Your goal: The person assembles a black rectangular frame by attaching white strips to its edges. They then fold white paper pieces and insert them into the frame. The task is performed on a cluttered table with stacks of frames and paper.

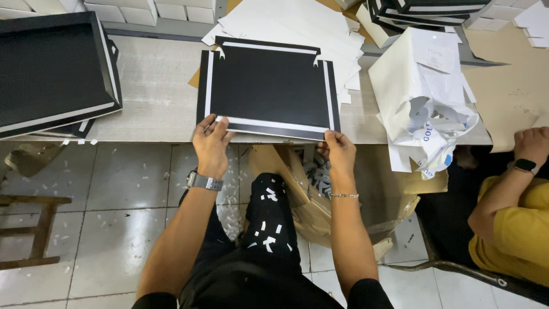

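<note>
At the table edge (154, 134), left hand (210, 143) and right hand (338, 150) pinch black card (267, 91).

Even, bright indoor light, sharp throughout

Soft light falls from above onto the worktop (154, 97), so shadows stay faint; the deepest shade lies below its near edge. The floor tiles (114, 229) under the worktop carry a dull sheen. White paper (423, 74) right of the black card sheet (269, 91) nearly washes out. Lines bow slightly toward the frame corners.
</note>
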